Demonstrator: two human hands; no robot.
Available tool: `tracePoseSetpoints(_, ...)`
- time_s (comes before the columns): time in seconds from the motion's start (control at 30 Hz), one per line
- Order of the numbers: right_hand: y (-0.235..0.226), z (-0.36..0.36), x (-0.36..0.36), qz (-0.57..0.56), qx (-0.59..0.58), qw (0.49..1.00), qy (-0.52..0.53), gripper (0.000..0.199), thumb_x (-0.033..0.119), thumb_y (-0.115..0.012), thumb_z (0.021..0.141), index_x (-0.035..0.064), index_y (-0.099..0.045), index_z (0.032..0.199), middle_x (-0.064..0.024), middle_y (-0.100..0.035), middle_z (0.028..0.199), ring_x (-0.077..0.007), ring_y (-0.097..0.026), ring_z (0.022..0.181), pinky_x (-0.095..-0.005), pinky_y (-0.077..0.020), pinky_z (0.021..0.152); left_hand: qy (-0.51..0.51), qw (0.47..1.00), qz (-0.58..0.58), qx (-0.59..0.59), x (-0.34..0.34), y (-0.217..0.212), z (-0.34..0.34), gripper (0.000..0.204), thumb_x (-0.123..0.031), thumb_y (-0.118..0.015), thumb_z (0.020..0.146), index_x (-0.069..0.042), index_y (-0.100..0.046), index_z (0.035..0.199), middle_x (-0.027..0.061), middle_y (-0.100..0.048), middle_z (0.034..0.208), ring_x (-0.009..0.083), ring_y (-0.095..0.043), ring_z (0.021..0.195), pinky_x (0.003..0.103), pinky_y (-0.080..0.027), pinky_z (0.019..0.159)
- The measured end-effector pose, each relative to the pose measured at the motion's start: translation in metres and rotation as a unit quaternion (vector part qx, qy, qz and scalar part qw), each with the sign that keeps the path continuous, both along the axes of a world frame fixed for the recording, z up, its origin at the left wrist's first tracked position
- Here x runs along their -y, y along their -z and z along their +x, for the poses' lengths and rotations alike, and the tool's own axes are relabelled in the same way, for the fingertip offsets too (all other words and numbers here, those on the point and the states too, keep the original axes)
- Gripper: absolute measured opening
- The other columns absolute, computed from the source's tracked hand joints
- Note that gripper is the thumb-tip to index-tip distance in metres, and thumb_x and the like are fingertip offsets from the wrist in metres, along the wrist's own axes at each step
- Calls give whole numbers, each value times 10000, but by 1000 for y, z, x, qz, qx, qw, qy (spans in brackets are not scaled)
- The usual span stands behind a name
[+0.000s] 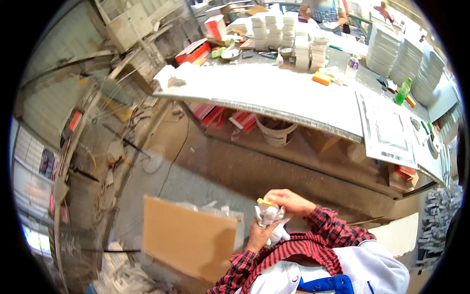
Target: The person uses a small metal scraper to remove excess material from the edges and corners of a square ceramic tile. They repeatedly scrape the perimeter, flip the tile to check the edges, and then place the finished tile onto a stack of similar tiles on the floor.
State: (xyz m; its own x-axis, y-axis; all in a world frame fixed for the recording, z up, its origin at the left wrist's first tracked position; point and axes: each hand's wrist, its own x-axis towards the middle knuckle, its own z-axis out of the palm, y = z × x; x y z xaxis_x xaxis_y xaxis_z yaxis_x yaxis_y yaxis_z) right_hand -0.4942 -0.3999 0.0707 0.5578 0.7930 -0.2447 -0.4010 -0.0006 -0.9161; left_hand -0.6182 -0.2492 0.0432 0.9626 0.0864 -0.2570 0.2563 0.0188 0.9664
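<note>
In front of my body, a bunched pair of white work gloves (269, 215) is held up, with a yellow edge showing at the top. My left hand (257, 236) wraps round the bundle from below, and the gloves' soft fingers hang out beside its thumb. My right hand (292, 201) is closed against the upper right side, its bent fingers at the yellow edge. Its fingertips are partly hidden, so the exact grip there is hard to see. Both hands are bare, with red and black checked sleeves behind them.
A long worktable (274, 100) stands ahead, with white stacks (274, 32), a green bottle (403, 91) and a framed panel (389, 130) on it. Beneath sits a bucket (276, 131). A brown cardboard sheet (188, 237) is at lower left. A person (323, 14) works across the table.
</note>
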Motion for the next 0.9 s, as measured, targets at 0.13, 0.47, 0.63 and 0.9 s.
tracePoseSetpoints(0.13,-26,89,0,2,129,992,12,890,414,-722,877,129,-226,1559,-119,-409,1491,-248,-438,1331,-426,-416,1056,-179,932,-306,-76,-43,9,98,369,-209,-656,936,-34,-578,1251,88,-676,1054,214,-674,926,371,-552,807)
tracePoseSetpoints(0.47,-10,228,-60,-29,302,940,157,533,66,-638,876,65,-519,1395,-153,-559,1267,-259,-532,1209,-354,-427,1020,82,893,-439,-51,-105,-27,301,692,-526,-473,997,-79,-309,1499,86,-413,1471,256,-424,1336,441,-331,1126)
tracePoseSetpoints(0.63,-39,353,-63,-28,85,972,217,542,53,-649,892,91,-523,1418,-34,-616,1194,-111,-570,1031,-263,-479,885,41,962,-249,-105,-160,-1,332,495,-295,-500,1035,-33,-434,1450,137,-522,1416,265,-517,1304,370,-410,1087)
tracePoseSetpoints(0.9,5,665,-103,2,200,882,427,661,248,-693,903,33,-424,1468,-134,-568,1322,-208,-570,1137,-320,-462,949,-79,947,188,-249,-302,176,185,413,-334,-655,928,-53,-658,1230,151,-709,1126,244,-689,1017,345,-532,876)
